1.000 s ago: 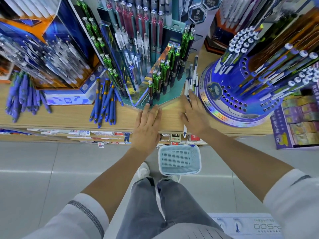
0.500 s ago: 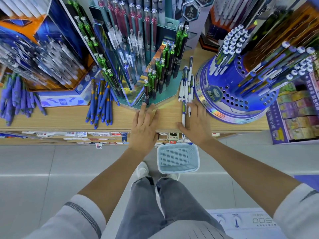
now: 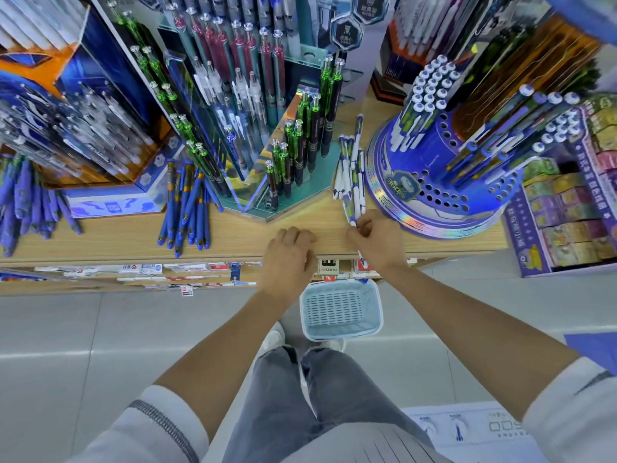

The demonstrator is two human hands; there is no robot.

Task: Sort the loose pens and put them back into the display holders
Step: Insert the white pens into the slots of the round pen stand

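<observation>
Within a second the person's two hands, which had lain flat on the pale wooden shelf, had drawn back toward its front edge and curled. The right hand now pinched, between thumb and forefinger, the near end of one of the loose white-and-blue plastic pens, while the left hand rested on the shelf lip with its fingers tucked under and nothing visible in them.

The bunch lay on the shelf in the gap between the teal hexagonal stand of green-capped pens and the round blue tiered display holder, just beside the holder's shiny base. One more pen tip poked out past the shelf edge under the right wrist.

By the look of it, the sorting had hardly begun. Many holes in the round holder stood vacant, and the white-and-blue bunch was not yet lifted. Further left, a pile of loose blue rubber-grip pens and a heap of purple-blue pens lay on the shelf, waiting for their own stands. A light blue slotted plastic basket sat on the floor by the person's feet.
</observation>
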